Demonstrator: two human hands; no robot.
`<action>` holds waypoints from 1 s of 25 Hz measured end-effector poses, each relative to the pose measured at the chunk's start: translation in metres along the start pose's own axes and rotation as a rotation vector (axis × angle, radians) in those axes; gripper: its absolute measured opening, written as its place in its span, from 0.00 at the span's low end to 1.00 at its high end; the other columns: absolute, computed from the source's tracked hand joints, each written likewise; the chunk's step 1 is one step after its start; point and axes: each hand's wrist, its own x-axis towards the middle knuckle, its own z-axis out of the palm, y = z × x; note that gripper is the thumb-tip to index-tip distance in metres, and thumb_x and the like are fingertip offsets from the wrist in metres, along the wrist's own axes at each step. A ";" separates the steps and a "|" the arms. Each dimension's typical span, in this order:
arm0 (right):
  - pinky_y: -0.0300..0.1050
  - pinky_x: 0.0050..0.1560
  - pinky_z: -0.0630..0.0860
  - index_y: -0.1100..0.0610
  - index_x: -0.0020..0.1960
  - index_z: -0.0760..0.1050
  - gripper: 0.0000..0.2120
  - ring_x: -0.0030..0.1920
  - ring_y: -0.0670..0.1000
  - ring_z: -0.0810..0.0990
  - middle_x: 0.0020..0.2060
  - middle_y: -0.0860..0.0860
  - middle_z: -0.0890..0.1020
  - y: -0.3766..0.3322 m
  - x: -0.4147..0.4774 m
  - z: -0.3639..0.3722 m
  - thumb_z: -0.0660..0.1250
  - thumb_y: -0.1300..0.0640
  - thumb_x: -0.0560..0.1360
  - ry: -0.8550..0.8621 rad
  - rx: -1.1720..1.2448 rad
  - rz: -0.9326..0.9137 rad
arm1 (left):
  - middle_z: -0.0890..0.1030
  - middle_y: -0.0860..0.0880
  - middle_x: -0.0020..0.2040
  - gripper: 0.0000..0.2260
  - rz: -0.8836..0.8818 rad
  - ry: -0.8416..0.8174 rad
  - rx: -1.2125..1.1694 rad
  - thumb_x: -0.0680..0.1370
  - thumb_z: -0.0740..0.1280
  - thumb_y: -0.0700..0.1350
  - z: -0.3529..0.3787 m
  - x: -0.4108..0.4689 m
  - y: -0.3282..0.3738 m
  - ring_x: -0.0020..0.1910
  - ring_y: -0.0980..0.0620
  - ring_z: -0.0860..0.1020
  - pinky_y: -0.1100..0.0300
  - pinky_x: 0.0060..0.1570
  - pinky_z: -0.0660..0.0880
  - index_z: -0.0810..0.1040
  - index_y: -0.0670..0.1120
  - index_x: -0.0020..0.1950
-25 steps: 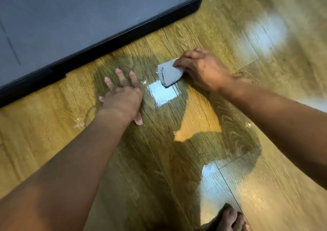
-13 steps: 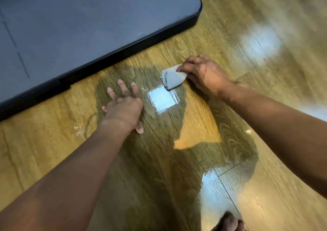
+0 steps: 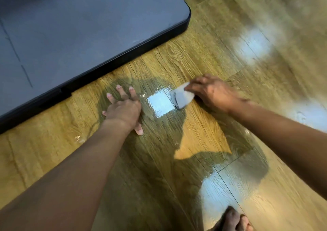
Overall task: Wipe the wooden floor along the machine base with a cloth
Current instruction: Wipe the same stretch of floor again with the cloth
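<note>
left hand [image 3: 123,109]: showing bare, nails looking short and rounded | right hand [image 3: 212,93]: showing bare, edges blurring | left forearm [image 3: 79,169]: running uncovered to the frame edge | right forearm [image 3: 283,138]: running uncovered likewise | foot [image 3: 233,221]: bare toes peeking in at bottom edge

No readable text, label or number anywhere

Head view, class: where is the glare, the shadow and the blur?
Head view: glare patches shine on the wooden floor, one between the left hand and the cloth; the person's shadow darkens the boards near both hands; the right hand and far-right floor are motion-blurred; the machine base looks sharper.
</note>
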 end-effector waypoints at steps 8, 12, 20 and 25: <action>0.53 0.47 0.78 0.54 0.61 0.78 0.20 0.49 0.58 0.79 0.54 0.55 0.81 -0.039 -0.123 0.012 0.74 0.62 0.69 0.062 0.081 0.032 | 0.32 0.33 0.73 0.65 0.008 0.010 0.003 0.60 0.81 0.50 -0.005 -0.008 0.002 0.71 0.25 0.42 0.30 0.66 0.59 0.31 0.41 0.75; 0.50 0.55 0.75 0.51 0.64 0.75 0.19 0.57 0.57 0.76 0.61 0.53 0.77 -0.031 -0.081 -0.003 0.69 0.61 0.74 -0.021 0.053 0.122 | 0.34 0.32 0.73 0.64 0.032 0.015 0.017 0.61 0.80 0.52 -0.007 -0.013 0.002 0.71 0.25 0.44 0.31 0.65 0.61 0.32 0.40 0.75; 0.53 0.48 0.80 0.57 0.60 0.78 0.20 0.51 0.58 0.80 0.55 0.56 0.81 -0.055 -0.164 -0.004 0.76 0.59 0.69 0.006 0.084 0.089 | 0.35 0.31 0.73 0.64 0.055 0.011 0.025 0.61 0.80 0.52 -0.010 -0.018 0.004 0.71 0.25 0.44 0.32 0.65 0.62 0.33 0.39 0.75; 0.54 0.48 0.79 0.55 0.60 0.78 0.18 0.53 0.61 0.79 0.57 0.57 0.80 -0.026 -0.073 -0.002 0.72 0.63 0.71 0.100 0.071 0.222 | 0.34 0.30 0.73 0.66 0.048 -0.015 0.015 0.60 0.81 0.52 -0.012 -0.015 0.004 0.71 0.24 0.44 0.32 0.65 0.62 0.32 0.39 0.75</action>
